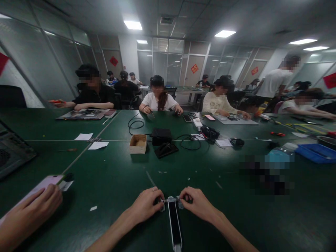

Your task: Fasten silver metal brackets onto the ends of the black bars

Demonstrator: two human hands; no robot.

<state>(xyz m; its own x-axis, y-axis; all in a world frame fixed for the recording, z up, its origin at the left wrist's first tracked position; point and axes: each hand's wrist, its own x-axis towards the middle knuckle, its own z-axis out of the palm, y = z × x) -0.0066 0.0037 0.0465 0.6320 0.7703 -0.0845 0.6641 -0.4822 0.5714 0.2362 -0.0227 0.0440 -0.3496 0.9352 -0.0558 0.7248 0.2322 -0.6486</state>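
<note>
A long narrow piece (pixel 175 225) with a pale frame and a dark strip down its middle points away from me, near the table's front edge. Across its far end runs a small metal crosspiece (pixel 171 200) with a bracket on either side. My left hand (pixel 149 203) pinches the left end of this crosspiece, and a ring shows on one finger. At the right end, the fingertips of my right hand (pixel 195 203) are closed on the bracket (pixel 180 202). My fingers partly hide both ends.
A co-worker's hand (pixel 49 201) holds a flat pink object at left. Ahead stand an open cardboard box (pixel 138 144), a black box (pixel 161 136) and cables. A blue tray (pixel 316 154) lies at right. Several people sit across the green table (pixel 118 164).
</note>
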